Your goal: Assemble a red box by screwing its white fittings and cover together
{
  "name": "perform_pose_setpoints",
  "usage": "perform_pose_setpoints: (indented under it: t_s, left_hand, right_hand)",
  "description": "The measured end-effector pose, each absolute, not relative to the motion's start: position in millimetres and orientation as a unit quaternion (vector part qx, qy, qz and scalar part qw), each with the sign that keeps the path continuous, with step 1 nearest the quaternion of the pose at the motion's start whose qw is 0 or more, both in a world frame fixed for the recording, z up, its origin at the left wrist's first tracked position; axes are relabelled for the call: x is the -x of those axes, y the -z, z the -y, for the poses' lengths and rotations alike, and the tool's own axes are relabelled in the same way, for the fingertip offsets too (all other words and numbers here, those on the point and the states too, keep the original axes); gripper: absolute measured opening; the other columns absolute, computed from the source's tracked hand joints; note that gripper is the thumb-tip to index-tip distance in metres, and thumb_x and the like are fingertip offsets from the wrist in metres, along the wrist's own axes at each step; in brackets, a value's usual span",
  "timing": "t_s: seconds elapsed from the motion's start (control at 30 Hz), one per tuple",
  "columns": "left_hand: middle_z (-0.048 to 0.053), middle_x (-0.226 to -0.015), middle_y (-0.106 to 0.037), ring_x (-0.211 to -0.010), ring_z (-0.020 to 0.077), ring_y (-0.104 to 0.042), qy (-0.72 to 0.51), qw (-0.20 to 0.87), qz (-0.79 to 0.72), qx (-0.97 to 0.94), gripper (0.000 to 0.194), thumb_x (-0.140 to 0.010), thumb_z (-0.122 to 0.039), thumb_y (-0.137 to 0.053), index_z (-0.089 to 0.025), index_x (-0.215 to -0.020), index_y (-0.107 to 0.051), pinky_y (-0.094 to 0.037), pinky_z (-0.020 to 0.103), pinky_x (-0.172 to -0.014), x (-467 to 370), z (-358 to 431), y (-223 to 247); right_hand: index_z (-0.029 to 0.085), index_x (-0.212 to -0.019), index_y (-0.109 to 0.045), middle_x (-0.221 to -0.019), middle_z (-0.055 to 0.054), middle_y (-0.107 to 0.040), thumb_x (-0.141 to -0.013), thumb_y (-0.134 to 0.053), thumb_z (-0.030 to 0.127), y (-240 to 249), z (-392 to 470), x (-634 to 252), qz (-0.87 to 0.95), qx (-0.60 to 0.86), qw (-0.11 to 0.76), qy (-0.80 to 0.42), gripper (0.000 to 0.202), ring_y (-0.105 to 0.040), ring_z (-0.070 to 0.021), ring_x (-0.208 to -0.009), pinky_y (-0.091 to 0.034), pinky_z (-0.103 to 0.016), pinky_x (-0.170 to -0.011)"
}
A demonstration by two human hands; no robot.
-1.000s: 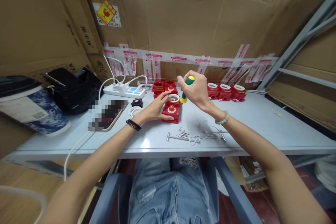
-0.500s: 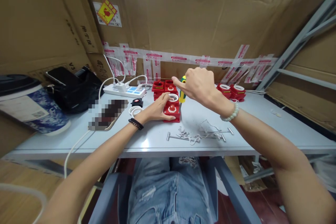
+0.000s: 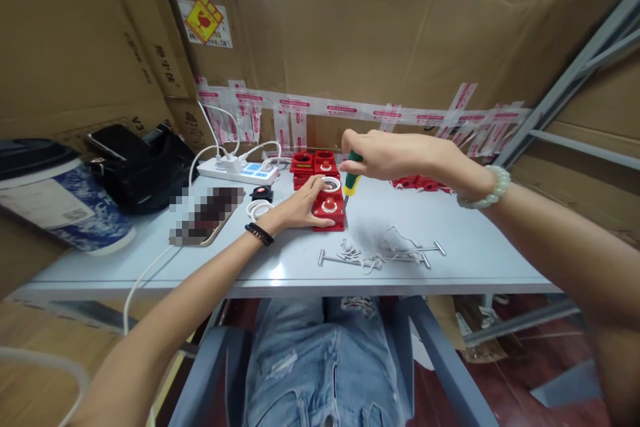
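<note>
My right hand is closed round the green and yellow handle of a screwdriver, whose shaft points down to the right edge of a red box. This box has a round red button with a white ring on top. My left hand holds the box against the table, thumb along its near side and fingers by a white ring at its far end. Behind it stand more red boxes. Several loose screws and metal T-shaped rods with string lie nearer the front edge.
Left of my hand are white rings, a black part, a phone and a power strip. A large cup and a black bag stand far left. Other red boxes sit behind my right hand.
My right hand and wrist have swung to the right and turned, tilting the screwdriver so its handle leans right. My left hand keeps its hold on the red box.
</note>
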State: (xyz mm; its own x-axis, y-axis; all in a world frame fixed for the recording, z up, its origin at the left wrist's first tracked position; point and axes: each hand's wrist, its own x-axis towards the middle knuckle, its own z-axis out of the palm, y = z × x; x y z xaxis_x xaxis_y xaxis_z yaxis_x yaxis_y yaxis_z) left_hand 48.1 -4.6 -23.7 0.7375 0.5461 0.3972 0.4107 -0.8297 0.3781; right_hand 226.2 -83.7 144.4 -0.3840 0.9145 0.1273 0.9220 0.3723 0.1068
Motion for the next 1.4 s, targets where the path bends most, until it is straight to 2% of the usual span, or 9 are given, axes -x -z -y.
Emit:
perform_pose_setpoints:
  t_s: [0.17,0.33,0.43,0.63,0.77,0.93,1.17,1.3,1.4]
  left_hand:
    - [0.013,-0.131,-0.038,-0.128,0.0312,-0.042,-0.259,0.126,-0.262,-0.921,0.071,-0.071,-0.05,-0.07,-0.021,-0.126,-0.034,-0.037,0.05,-0.109,-49,5,24]
    - [0.011,-0.131,-0.038,-0.128,0.031,-0.042,-0.264,0.138,-0.25,-0.921,0.07,-0.071,-0.053,-0.069,-0.024,-0.125,-0.036,-0.037,0.049,-0.109,-48,3,24]
    - [0.011,-0.131,-0.038,-0.127,0.0303,-0.043,-0.263,0.14,-0.248,-0.922,0.07,-0.07,-0.052,-0.07,-0.023,-0.124,-0.037,-0.037,0.047,-0.109,-47,1,25]
    - [0.012,-0.131,-0.038,-0.126,0.0302,-0.044,-0.264,0.134,-0.253,-0.921,0.072,-0.07,-0.051,-0.071,-0.022,-0.125,-0.036,-0.038,0.047,-0.108,-48,4,23]
    - [0.013,-0.131,-0.038,-0.124,0.0304,-0.045,-0.263,0.129,-0.261,-0.92,0.071,-0.069,-0.05,-0.071,-0.021,-0.125,-0.037,-0.039,0.048,-0.107,-48,5,22]
    - [0.012,-0.132,-0.037,-0.127,0.0298,-0.043,-0.266,0.138,-0.247,-0.922,0.072,-0.07,-0.05,-0.071,-0.023,-0.126,-0.036,-0.037,0.048,-0.109,-47,3,23]
    - [0.013,-0.134,-0.036,-0.126,0.0309,-0.044,-0.264,0.136,-0.259,-0.919,0.072,-0.069,-0.051,-0.072,-0.022,-0.126,-0.037,-0.038,0.048,-0.108,-48,3,23]
    - [0.013,-0.133,-0.037,-0.127,0.0314,-0.044,-0.267,0.139,-0.257,-0.918,0.073,-0.068,-0.05,-0.072,-0.021,-0.126,-0.038,-0.037,0.047,-0.109,-48,4,23]
    - [0.012,-0.133,-0.036,-0.127,0.0309,-0.044,-0.265,0.139,-0.253,-0.92,0.073,-0.069,-0.051,-0.072,-0.022,-0.126,-0.037,-0.037,0.047,-0.109,-48,3,23]
  right_hand:
    - [0.02,-0.06,-0.052,-0.05,-0.004,-0.047,-0.084,-0.061,0.045,-135,75,-218,0.8,0.569,0.061,0.179,0.036,-0.053,-0.02,-0.058,-0.034,-0.034,-0.054]
    - [0.022,-0.092,-0.057,-0.077,-0.006,-0.062,-0.088,-0.053,0.03,-143,76,-222,0.854,0.507,0.013,0.114,0.009,-0.055,-0.0173,-0.063,-0.037,-0.032,-0.055]
    - [0.025,-0.103,-0.053,-0.09,-0.006,-0.065,-0.086,-0.053,0.022,-151,85,-229,0.874,0.479,-0.03,0.068,0.017,-0.057,-0.0169,-0.07,-0.04,-0.031,-0.058]
    - [0.017,-0.096,-0.053,-0.072,-0.008,-0.059,-0.085,-0.06,0.042,-138,84,-229,0.798,0.585,0.026,0.139,0.028,-0.057,-0.0211,-0.063,-0.037,-0.034,-0.056]
    - [0.016,-0.098,-0.052,-0.067,-0.005,-0.055,-0.087,-0.056,0.027,-130,80,-229,0.804,0.567,0.086,0.154,0.015,-0.054,-0.0199,-0.062,-0.037,-0.034,-0.057]
    - [0.023,-0.102,-0.051,-0.087,-0.004,-0.062,-0.08,-0.06,0.018,-137,82,-236,0.885,0.448,0.094,0.09,0.024,-0.056,-0.0185,-0.074,-0.042,-0.033,-0.065]
    - [0.016,-0.09,-0.053,-0.065,-0.006,-0.057,-0.084,-0.06,0.045,-127,75,-240,0.808,0.557,0.12,0.148,0.03,-0.055,-0.0201,-0.063,-0.039,-0.033,-0.057]
    - [0.018,-0.097,-0.053,-0.069,-0.005,-0.058,-0.085,-0.06,0.029,-129,79,-235,0.823,0.541,0.129,0.118,0.018,-0.053,-0.0184,-0.062,-0.037,-0.032,-0.058]
    - [0.022,-0.099,-0.052,-0.081,-0.003,-0.061,-0.079,-0.063,0.016,-139,87,-229,0.859,0.501,0.086,0.061,0.023,-0.053,-0.0164,-0.065,-0.038,-0.031,-0.059]
